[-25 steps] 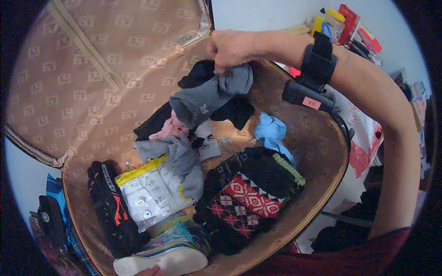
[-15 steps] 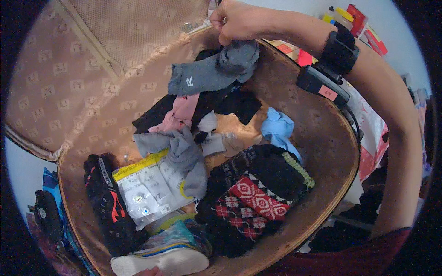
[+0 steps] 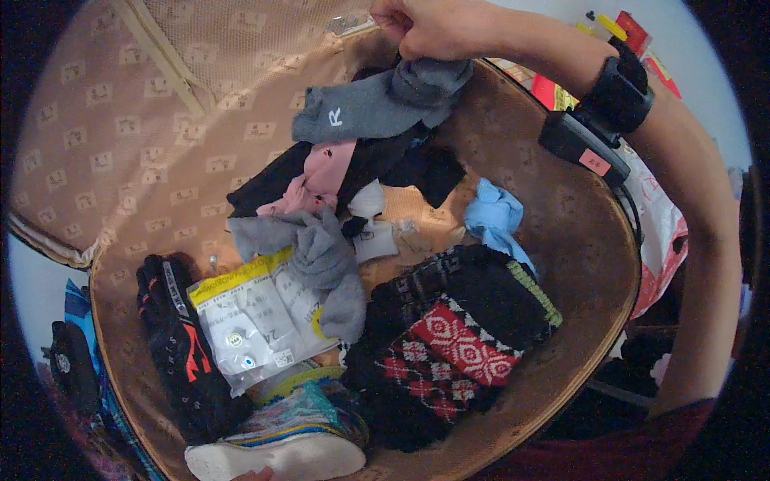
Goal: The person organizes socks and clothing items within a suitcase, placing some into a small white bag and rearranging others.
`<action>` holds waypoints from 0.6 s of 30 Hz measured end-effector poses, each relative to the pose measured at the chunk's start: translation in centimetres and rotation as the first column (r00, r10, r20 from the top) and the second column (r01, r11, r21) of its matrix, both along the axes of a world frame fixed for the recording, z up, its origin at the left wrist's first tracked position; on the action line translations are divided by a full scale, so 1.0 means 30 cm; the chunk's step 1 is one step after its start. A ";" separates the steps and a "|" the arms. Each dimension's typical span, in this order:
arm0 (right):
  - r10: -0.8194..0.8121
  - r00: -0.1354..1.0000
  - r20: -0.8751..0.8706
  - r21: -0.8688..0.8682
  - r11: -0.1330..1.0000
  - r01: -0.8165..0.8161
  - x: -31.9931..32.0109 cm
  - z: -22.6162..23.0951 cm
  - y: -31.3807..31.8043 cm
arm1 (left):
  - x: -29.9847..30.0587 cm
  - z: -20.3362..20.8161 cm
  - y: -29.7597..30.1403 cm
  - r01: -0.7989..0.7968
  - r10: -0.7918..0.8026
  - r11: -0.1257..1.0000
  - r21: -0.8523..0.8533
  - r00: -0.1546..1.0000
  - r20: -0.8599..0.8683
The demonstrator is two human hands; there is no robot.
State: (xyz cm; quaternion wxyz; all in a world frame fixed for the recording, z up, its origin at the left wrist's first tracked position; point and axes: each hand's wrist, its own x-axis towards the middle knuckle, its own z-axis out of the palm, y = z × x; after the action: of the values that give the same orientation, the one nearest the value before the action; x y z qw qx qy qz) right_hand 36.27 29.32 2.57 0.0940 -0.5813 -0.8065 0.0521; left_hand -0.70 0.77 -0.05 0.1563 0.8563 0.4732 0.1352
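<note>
At the suitcase's far rim [image 3: 486, 66], my right hand [image 3: 423, 30] is closed in a fist; what it grips, if anything, is hidden. A grey sock [image 3: 353, 112] with a white letter lies just below it in the suitcase. Only a fingertip of my left hand [image 3: 258, 474] shows at the lower edge, against the white sole of a multicoloured shoe [image 3: 313, 457]. Beside the shoe lie a black glove [image 3: 180, 361] with orange marks and a clear plastic package [image 3: 253, 329] with a yellow band. A black knitted piece [image 3: 465, 345] with a red-and-white pattern lies to the right.
Pink [image 3: 321, 180], fuzzy grey [image 3: 313, 248] and light blue [image 3: 493, 212] cloth pieces lie inside the suitcase among black ones [image 3: 429, 172]. The mesh-pocketed lid [image 3: 88, 144] stands open at the left. A black device [image 3: 585, 148] is strapped to my right wrist.
The view has shifted slightly, so my right hand and wrist appear a little further right and higher. Otherwise the contents lie in about the same arrangement.
</note>
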 end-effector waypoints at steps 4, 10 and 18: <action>0.068 0.997 0.037 -0.022 0.997 -0.067 0.000 -0.038 0.011 | 0.000 -0.001 0.005 0.025 -0.025 1.000 0.009 1.000 -0.007; 0.193 0.907 0.374 0.101 0.964 -0.247 0.013 -0.129 0.028 | -0.005 -0.013 0.007 0.034 -0.035 0.999 0.039 0.999 0.015; 0.519 0.840 -0.159 -0.517 0.681 -0.518 -0.091 -0.291 -0.081 | -0.008 0.002 0.006 -0.022 0.022 0.999 -0.031 1.000 0.000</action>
State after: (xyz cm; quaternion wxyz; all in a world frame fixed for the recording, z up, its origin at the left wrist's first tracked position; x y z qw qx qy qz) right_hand 33.55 26.90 -6.17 -0.0927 -0.3314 -0.8892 0.3015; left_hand -0.94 0.95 0.01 0.1682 0.8484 0.4848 0.1298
